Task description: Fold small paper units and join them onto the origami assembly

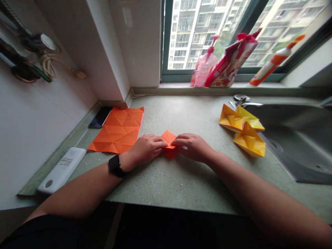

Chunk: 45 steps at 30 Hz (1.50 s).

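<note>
A small folded orange paper piece (169, 145) lies on the green speckled counter (181, 180) in front of me. My left hand (146, 148), with a black watch on its wrist, presses the paper's left side with curled fingers. My right hand (193, 146) pins the right side, fingertips pinched on the fold. The two hands meet over the middle of the paper and hide part of it.
A creased orange sheet (118, 129) lies at the left, beside a dark phone (100, 117) and a white power bank (62, 169). Yellow folded paper shapes (243, 129) sit at the right near a steel sink (298, 138). Bottles and a red pouch (230, 62) stand on the windowsill.
</note>
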{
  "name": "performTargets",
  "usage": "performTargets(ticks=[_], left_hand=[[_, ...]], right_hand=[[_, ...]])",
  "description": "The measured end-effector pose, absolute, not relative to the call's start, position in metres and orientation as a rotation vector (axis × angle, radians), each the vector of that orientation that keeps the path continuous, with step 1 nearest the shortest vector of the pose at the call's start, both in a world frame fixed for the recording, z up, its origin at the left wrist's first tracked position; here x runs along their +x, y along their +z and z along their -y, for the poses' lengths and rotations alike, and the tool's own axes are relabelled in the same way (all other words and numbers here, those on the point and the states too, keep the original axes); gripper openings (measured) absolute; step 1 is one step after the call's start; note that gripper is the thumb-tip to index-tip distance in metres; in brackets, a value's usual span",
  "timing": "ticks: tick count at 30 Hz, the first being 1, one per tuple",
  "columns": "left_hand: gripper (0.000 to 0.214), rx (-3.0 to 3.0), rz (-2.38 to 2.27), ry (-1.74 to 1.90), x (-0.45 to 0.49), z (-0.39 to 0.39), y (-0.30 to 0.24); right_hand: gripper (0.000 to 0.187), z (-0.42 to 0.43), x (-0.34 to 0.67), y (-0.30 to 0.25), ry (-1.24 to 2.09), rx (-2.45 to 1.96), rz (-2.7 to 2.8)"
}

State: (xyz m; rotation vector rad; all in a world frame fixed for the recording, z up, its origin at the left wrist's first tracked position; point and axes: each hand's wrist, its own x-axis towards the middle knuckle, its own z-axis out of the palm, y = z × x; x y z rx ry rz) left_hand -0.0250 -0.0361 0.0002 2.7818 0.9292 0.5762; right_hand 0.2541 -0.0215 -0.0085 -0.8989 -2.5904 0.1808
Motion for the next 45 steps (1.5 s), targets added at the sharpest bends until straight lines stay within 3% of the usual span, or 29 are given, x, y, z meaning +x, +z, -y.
performTargets(ticks=[13, 21, 26, 30, 32, 45], left_hand=[[0.018, 2.649, -0.959, 0.62, -0.025, 0.038, 0.005], [0.016, 2.542, -1.197, 0.669, -0.014, 0.034, -0.002], [0.029, 2.656, -1.309, 0.692, -0.011, 0.029, -0.009], [0.014, 2.789, -1.146, 0.624, -0.012, 0.024, -0.012], [0.018, 2.804, -1.041, 0.591, -0.012, 0.022, -0.012], [0.024, 2.837, -0.951, 0.443, -0.021, 0.022, -0.011]], right_hand=[[0.015, 0.029, 0.251, -0.005, 0.351, -0.942, 2.583], [0.006, 0.025, 0.244, -0.012, 0.276, -1.204, 2.422], [0.035, 0.021, 0.239, -0.022, 0.202, -1.254, 2.324], [0.013, 0.016, 0.238, -0.024, 0.11, -1.184, 2.418], [0.007, 0.015, 0.238, -0.024, 0.085, -1.169, 2.455], [0.028, 0.02, 0.237, -0.024, 0.074, -1.266, 2.502]])
